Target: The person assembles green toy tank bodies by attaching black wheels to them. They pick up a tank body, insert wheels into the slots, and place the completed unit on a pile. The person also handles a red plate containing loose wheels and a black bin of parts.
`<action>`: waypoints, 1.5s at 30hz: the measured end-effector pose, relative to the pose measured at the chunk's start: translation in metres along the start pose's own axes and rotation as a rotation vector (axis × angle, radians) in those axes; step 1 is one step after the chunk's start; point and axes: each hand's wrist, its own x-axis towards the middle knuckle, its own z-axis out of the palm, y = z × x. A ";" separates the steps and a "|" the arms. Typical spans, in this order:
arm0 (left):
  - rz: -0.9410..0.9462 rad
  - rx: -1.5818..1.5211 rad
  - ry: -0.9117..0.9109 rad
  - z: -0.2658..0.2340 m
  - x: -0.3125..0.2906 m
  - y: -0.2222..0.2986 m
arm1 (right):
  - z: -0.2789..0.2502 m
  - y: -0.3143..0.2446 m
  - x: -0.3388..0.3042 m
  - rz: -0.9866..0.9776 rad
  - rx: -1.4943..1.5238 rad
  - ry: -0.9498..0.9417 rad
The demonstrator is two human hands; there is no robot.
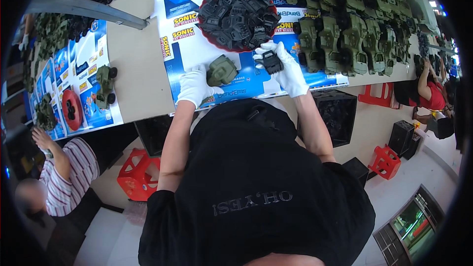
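Note:
My left hand [193, 85], in a white glove, is closed on the left end of an olive-green toy truck body [223, 71] at the front of the table. My gloved right hand [289, 73] grips a black plastic toy part [272, 62], boxy with a slotted front, just right of the green body. The two pieces are apart. Directly beyond my hands stands a red round basket [213, 43] heaped with similar black parts [239, 15].
Rows of green toy trucks [354, 39] fill the right side. Printed blue-and-white sheets [180, 64] cover the table. A metal bar [88, 7] crosses the upper left. A co-worker in a striped shirt [74, 172] sits at left. Black crates [335, 116] and a red stool [138, 175] stand below.

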 end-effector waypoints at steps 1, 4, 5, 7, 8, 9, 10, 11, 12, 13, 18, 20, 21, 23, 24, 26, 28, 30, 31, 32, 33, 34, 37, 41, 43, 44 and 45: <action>0.006 0.059 0.061 -0.015 -0.009 0.009 | 0.002 0.007 -0.004 -0.008 -0.009 -0.008; 0.013 -0.535 -0.002 -0.025 -0.021 0.024 | 0.038 0.014 -0.013 -0.243 -0.219 0.054; 0.014 -0.858 -0.064 -0.027 -0.025 0.029 | 0.047 0.012 -0.018 -0.273 -0.332 0.004; 0.005 -1.476 -0.255 -0.053 -0.038 0.060 | 0.061 0.009 -0.020 -0.340 -0.562 -0.111; -0.029 -1.581 -0.275 -0.049 -0.036 0.064 | 0.052 0.013 -0.014 -0.401 -0.813 -0.187; 0.007 -1.584 -0.198 -0.038 -0.030 0.066 | 0.063 0.005 -0.014 -0.478 -0.995 -0.280; -0.001 -1.589 -0.166 -0.035 -0.030 0.067 | 0.067 0.009 -0.018 -0.303 -0.695 -0.263; -0.009 -1.599 -0.138 -0.034 -0.030 0.069 | 0.070 0.012 -0.024 -0.126 -0.400 -0.238; 0.033 -1.560 -0.122 -0.029 -0.031 0.067 | 0.070 0.009 -0.028 0.025 -0.325 -0.217; 0.073 -1.522 -0.106 -0.020 -0.033 0.064 | 0.068 0.003 -0.032 0.175 -0.248 -0.195; 0.227 -0.617 0.130 -0.015 -0.045 0.066 | 0.053 0.015 -0.041 0.394 -0.505 -0.196; 0.105 -0.529 0.000 -0.027 -0.043 0.060 | 0.046 0.023 -0.037 0.425 -0.570 -0.112; 0.049 -0.484 -0.056 -0.033 -0.040 0.055 | 0.044 0.022 -0.033 0.433 -0.609 -0.071; -0.004 -0.403 0.151 -0.007 -0.024 0.029 | 0.041 0.021 -0.024 0.541 -0.549 0.072; 0.046 -0.288 0.272 0.000 -0.017 0.022 | 0.038 0.020 -0.021 0.566 -0.501 0.071; 0.054 -0.160 0.279 0.012 0.000 0.019 | 0.027 0.021 -0.015 0.555 -0.422 0.127; -0.029 -0.135 0.060 0.021 0.015 0.023 | 0.010 0.032 -0.006 0.479 -0.362 0.237; 0.012 -0.220 -0.025 0.020 0.025 0.020 | 0.000 0.036 -0.001 0.342 -0.320 0.307; 0.033 -0.262 -0.068 0.018 0.027 0.018 | -0.002 0.036 0.000 0.274 -0.298 0.342; 0.019 -0.306 -0.120 0.008 0.024 0.018 | -0.002 0.033 0.001 0.209 -0.324 0.331; 0.021 -0.366 -0.156 -0.004 0.020 0.018 | 0.002 0.031 0.002 0.132 -0.331 0.375; 0.022 -0.425 -0.192 -0.016 0.013 0.019 | 0.010 0.029 0.003 0.056 -0.337 0.419; 0.085 -0.494 -0.273 -0.050 -0.011 0.024 | 0.027 0.017 0.001 -0.030 -0.341 0.393; 0.170 -0.451 -0.374 -0.109 -0.032 0.042 | 0.046 0.016 0.003 0.030 -0.235 0.309; 0.175 -0.426 -0.448 -0.127 -0.032 0.050 | 0.066 0.015 0.001 0.078 -0.106 0.345; 0.194 -0.417 -0.425 -0.121 -0.031 0.048 | 0.065 0.012 -0.003 0.108 -0.124 0.320; 0.198 -0.450 -0.444 -0.122 -0.032 0.049 | 0.069 0.010 -0.005 0.095 -0.138 0.303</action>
